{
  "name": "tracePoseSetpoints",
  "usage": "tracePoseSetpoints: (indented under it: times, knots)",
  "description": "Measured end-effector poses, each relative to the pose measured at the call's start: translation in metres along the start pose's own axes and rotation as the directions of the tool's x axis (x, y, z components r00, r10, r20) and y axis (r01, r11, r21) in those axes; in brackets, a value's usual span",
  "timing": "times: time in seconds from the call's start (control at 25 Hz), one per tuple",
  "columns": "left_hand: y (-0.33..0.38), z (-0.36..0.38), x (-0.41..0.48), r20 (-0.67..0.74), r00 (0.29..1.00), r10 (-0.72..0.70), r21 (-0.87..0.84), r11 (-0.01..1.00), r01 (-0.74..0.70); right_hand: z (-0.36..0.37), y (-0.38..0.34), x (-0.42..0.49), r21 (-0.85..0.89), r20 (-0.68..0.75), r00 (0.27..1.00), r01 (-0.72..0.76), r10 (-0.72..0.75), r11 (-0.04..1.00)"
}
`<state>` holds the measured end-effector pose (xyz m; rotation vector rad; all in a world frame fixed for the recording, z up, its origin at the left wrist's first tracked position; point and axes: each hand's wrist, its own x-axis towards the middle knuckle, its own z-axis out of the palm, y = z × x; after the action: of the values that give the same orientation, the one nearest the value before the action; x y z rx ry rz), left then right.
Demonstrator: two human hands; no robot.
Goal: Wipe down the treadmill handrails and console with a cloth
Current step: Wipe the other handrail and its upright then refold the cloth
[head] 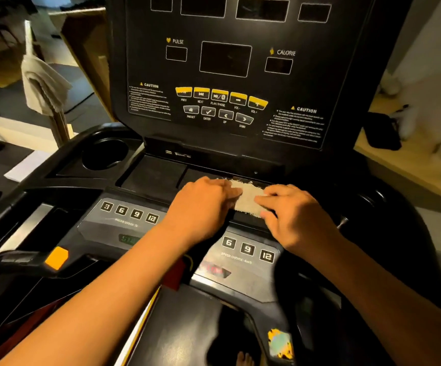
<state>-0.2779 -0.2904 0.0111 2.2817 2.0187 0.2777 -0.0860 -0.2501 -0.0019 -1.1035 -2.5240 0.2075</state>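
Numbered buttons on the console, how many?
7. Four in the incline row, left of the left hand; three in the speed row, below the right hand. The left arm may hide another.

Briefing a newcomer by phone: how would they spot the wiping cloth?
Find the treadmill console. On the ledge below its buttons, the left hand and right hand meet on a small beige cloth. Unlike the pale towel hanging far left, it's frayed and lies flat.

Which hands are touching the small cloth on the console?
Touching, both. The head view shows the left hand and the right hand each laying fingers on the cloth, one at each side.
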Motion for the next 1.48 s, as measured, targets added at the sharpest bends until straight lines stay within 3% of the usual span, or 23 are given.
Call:
tracePoseSetpoints:
  times: [0.12, 0.28, 0.36, 0.48, 0.6, 0.68, 0.8, 0.88, 1.08, 1.28, 1.48]
  knots:
    - [-0.013, -0.002, 0.009, -0.034, 0.999, 0.003, 0.082, 0.997, -0.001, 0.002, -0.016, 0.029, -0.165, 0.156, 0.984, -0.056, 0.082, 0.985]
    - [-0.025, 0.001, 0.013, -0.068, 0.997, 0.030, 0.029, 0.999, -0.028, -0.008, -0.039, 0.051, -0.419, 0.153, 0.986, 0.009, 0.061, 0.908]
    - [-0.016, 0.004, 0.020, -0.075, 0.996, 0.049, 0.035, 0.998, -0.046, -0.013, -0.031, 0.047, -0.468, 0.164, 0.981, -0.017, 0.106, 0.884]
    - [0.015, 0.011, 0.032, -0.104, 0.987, 0.123, 0.108, 0.988, -0.112, -0.020, -0.006, 0.032, -0.515, 0.089, 0.994, -0.003, 0.057, 0.857]
    - [0.031, 0.015, 0.036, -0.086, 0.991, 0.099, 0.197, 0.977, -0.081, -0.024, 0.007, 0.025, -0.554, 0.180, 0.982, 0.059, 0.051, 0.830]
    - [0.026, 0.009, 0.034, -0.039, 0.995, 0.087, 0.194, 0.978, -0.078, -0.029, 0.005, 0.025, -0.472, 0.238, 0.967, 0.028, 0.096, 0.881]
    - [0.010, -0.005, 0.015, 0.014, 0.991, 0.133, 0.129, 0.982, -0.134, -0.048, -0.013, 0.019, -0.106, 0.416, 0.891, -0.151, 0.182, 0.983]
    - [-0.006, -0.011, -0.002, 0.023, 0.993, 0.118, 0.109, 0.987, -0.119, -0.047, -0.032, 0.013, -0.013, 0.434, 0.893, -0.129, 0.122, 0.992]
    - [-0.084, -0.028, -0.028, -0.010, 0.999, -0.038, 0.074, 0.996, 0.039, 0.012, -0.075, 0.055, -0.016, 0.313, 0.946, 0.097, -0.088, 0.995]
    - [-0.163, -0.044, -0.035, -0.091, 0.968, -0.236, 0.218, 0.943, 0.250, 0.054, -0.146, 0.121, 0.070, 0.290, 0.956, -0.054, 0.032, 0.996]
    - [-0.155, -0.030, -0.003, -0.184, 0.964, -0.193, 0.279, 0.930, 0.239, 0.054, -0.143, 0.148, -0.234, 0.210, 0.974, -0.032, 0.083, 0.972]
